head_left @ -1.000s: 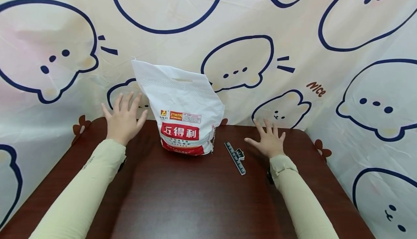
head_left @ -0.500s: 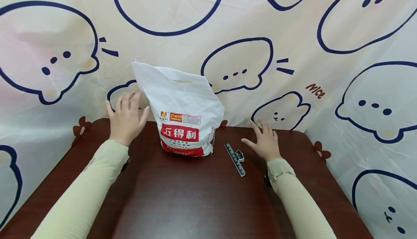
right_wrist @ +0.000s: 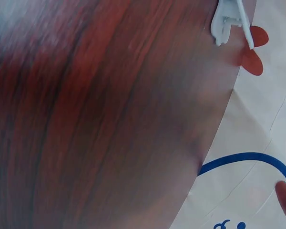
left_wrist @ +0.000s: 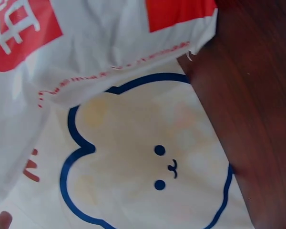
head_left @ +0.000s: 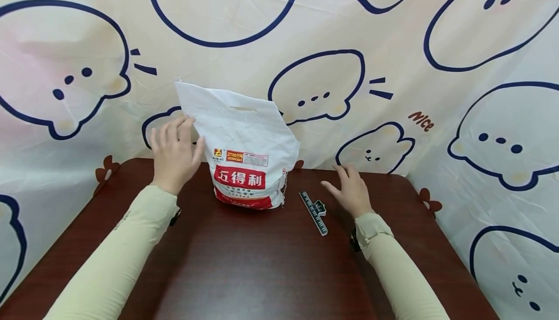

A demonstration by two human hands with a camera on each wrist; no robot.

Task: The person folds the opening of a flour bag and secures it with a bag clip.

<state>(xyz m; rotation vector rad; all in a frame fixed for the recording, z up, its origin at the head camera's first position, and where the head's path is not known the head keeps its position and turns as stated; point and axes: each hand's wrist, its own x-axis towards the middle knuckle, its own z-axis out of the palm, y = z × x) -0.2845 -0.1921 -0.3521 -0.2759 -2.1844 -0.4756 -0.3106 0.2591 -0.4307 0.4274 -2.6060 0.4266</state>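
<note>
Left fingers point(head_left: 172, 131) straight and a little spread, gripping nothing — resting against or just beside the left edge of the white bag point(head_left: 244, 150), a little left of centre frame in the head view; contact itself hard to confirm. Left hand point(head_left: 174, 157) raised, palm turned toward the bag. Right fingers point(head_left: 345, 174) also straight and relaxed, holding nothing, low over the worktop point(head_left: 262, 262) right of centre, just right of the black clip point(head_left: 315, 211). Right hand point(head_left: 351, 191) near the clip but apart from it.

Bag upright at the far middle of the worktop, top flat and sealed-looking with a cut-out handle, red label low on the front. Clip lying flat and slanted, just right of the bag's foot.

Likely step: steadying the bag and reaching for the clip. Best done by laying the left palm flat against the bag's side — high enough to stop a tip, not so hard as to crumple the thin plastic. Worth pinching the clip by its tabbed end rather than sliding it toward the edge. Judgement only.

Count: one bag, one clip on the worktop, two hands, two pale sleeves point(head_left: 109, 262). In the right wrist view, one white clip-like piece point(right_wrist: 227, 21) at the upper right, on the worktop edge by the cloth — purpose unclear. Behind everything, one cartoon-printed backdrop point(head_left: 393, 29), filling the upper frame.
</note>
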